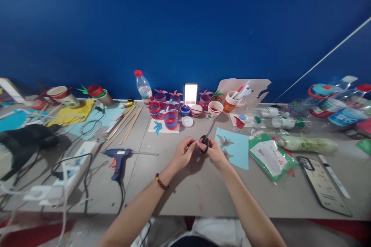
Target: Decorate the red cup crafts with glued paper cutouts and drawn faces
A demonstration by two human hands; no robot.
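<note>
Black-handled scissors (205,139) are in my right hand (216,153), their blades pointing away toward a white paper cup (216,109). Beside them, my left hand (184,152) is closed in a pinch, its fingertips close to the right hand's; whatever is between them is too small to make out. Right of my hands lies a light blue paper sheet (239,148) with leaf-like shapes on it. Beyond the hands stand several painted cups, among them a purple and red one (171,120), beside a blue paper leaf cutout (157,127) and a white lid (187,122).
A blue glue gun (119,158) lies left of my hands, near a white power strip (78,162) with tangled cables. Wooden sticks (130,125) and a red-capped bottle (143,88) are farther back. At right are a green packet (272,158), a phone (323,185) and several plastic bottles.
</note>
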